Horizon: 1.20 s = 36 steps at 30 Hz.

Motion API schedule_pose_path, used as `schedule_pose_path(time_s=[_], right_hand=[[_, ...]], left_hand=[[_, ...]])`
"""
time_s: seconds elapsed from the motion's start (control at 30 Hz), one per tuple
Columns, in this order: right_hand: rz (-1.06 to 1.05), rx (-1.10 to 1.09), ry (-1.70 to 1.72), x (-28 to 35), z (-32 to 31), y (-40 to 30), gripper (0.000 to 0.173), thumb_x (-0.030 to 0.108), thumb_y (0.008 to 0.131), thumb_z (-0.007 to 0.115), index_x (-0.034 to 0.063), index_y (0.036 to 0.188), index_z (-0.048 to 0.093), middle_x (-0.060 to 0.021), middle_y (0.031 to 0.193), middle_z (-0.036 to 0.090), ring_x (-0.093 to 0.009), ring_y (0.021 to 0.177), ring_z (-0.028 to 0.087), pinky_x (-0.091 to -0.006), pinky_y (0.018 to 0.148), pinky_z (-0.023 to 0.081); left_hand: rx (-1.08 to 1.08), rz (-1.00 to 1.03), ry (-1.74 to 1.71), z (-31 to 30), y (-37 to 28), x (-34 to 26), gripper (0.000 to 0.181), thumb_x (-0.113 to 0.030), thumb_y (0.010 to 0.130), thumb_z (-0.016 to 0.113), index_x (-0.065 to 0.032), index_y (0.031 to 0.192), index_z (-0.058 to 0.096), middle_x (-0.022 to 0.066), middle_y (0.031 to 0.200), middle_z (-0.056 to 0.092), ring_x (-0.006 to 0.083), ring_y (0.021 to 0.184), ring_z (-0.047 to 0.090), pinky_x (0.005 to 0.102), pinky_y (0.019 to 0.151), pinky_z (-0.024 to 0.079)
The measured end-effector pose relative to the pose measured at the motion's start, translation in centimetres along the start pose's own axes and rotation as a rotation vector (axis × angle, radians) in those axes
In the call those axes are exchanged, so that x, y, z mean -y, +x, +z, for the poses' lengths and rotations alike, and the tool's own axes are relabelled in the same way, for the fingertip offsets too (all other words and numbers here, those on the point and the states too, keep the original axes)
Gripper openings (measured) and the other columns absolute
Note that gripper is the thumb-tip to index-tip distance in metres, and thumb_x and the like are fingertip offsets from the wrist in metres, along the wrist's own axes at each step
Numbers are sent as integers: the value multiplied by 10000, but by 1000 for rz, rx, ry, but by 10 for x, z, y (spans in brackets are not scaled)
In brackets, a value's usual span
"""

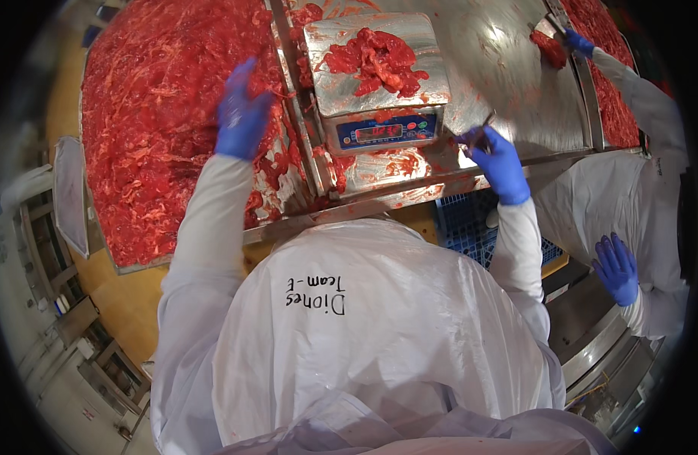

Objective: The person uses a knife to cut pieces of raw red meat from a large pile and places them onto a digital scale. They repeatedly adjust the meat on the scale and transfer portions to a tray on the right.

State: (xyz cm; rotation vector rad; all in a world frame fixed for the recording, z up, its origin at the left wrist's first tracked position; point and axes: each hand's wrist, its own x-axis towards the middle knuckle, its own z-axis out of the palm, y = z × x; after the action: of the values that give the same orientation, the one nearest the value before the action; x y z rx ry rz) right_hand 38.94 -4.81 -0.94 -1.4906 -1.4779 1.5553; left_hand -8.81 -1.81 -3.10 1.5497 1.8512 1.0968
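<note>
My left hand, in a blue glove, hovers at the right side of a large heap of raw red meat trimmings; its fingers are apart and nothing shows in them. To the right, my right hand, also gloved in blue, grips a small dark tool, perhaps a knife, just beyond the table's front edge. Between the hands stands a metal bench scale with a lit red display. Several pieces of raw meat lie piled on its steel platform.
A raised metal divider separates the heap from the scale. Meat scraps and smears mark the steel table. At right, a co-worker's gloved hand holds a tool beside a meat piece; their other hand hangs lower. A blue plastic crate sits below.
</note>
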Motion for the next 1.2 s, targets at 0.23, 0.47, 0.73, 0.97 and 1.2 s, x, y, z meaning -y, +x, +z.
schedule_pose_path(time_s=[0.23, 0.47, 0.73, 0.97, 1.2], right_hand=[[-138, 284, 268, 89, 86, 97, 115, -7, 953, 696, 45, 1003, 605, -51, 1115, 713, -157, 1102, 664, -321, 1007, 519], [-11, 335, 401, 64, 115, 38, 140, 68, 972, 732, 56, 1081, 645, -34, 1066, 712, -111, 999, 662, -281, 905, 523], [86, 620, 439, 33, 88, 31, 382, 337, 1055, 645, 48, 1304, 661, -51, 1070, 729, -123, 981, 688, -284, 895, 532], [191, 604, 581, 29, 152, 61, 338, 257, 1045, 667, 10, 1276, 662, -98, 1003, 739, -181, 929, 717, -323, 892, 566], [-485, 413, -176, 86, 189, 53, 478, 314, 977, 727, 81, 1381, 619, -188, 1352, 665, -337, 1193, 673, -462, 1011, 546]], left_hand=[[470, 349, -22, 106, 16, -102, 667, -57, 876, 643, -96, 1534, 540, 217, 1372, 634, 343, 1269, 617, 426, 1117, 477], [258, 603, 363, 59, 4, -82, 317, -163, 908, 729, -67, 1210, 711, 139, 1167, 707, 340, 1097, 664, 428, 978, 536], [236, 512, 197, 35, -8, -61, 148, -129, 869, 757, -83, 1004, 718, 126, 1049, 703, 327, 1029, 660, 424, 921, 536], [195, 424, 245, 26, -21, -49, 127, -101, 841, 753, -57, 940, 686, 143, 1010, 688, 356, 1018, 648, 433, 915, 530], [203, -42, 316, -4, -87, 25, 239, -162, 864, 732, -63, 1083, 740, 191, 1192, 673, 368, 1136, 656, 443, 1015, 533]])
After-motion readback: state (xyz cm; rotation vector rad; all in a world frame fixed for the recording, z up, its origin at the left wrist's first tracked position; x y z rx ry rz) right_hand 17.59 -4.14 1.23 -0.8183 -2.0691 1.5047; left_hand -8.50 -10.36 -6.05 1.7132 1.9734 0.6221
